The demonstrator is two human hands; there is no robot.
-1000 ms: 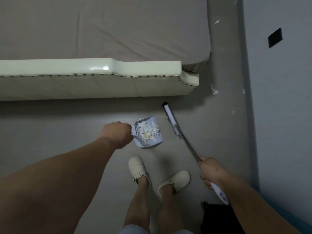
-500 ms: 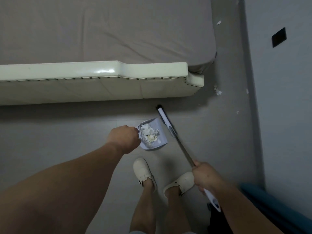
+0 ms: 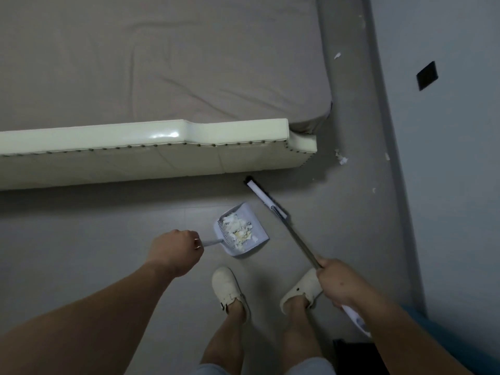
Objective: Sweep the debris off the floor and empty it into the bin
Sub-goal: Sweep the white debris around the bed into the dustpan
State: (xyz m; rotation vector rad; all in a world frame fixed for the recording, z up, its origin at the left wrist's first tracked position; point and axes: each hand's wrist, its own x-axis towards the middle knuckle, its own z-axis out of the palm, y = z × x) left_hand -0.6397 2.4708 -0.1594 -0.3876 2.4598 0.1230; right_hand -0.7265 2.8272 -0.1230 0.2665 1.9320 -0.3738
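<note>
We hold the dustpan point(image 3: 241, 234) by its thin handle in our left hand point(image 3: 176, 255), fingers curled round the handle; the pan sits low over the floor point(image 3: 81, 239), just ahead of our feet and near the foot edge of the bed point(image 3: 162, 152). It carries a heap of white debris point(image 3: 239, 232), piled toward the comb side of the tray. Our right hand point(image 3: 338, 282) is wrapped round the shaft of the broom point(image 3: 284, 223), whose head lies beside the pan's far-right corner, close under the bed frame. Loose scraps point(image 3: 341, 158) remain on the floor by the bed's right corner, with smaller flecks along the wall point(image 3: 446, 185); no bin is in view. Judgement: the step in hand is collecting the remaining scraps before emptying. To do it well, we keep the loaded pan level so nothing spills, set its front lip flat on the floor near the bed corner, and draw the scraps in with short, low strokes. Light paper will likely scatter if flicked. We carry the pan steadily afterward.
</note>
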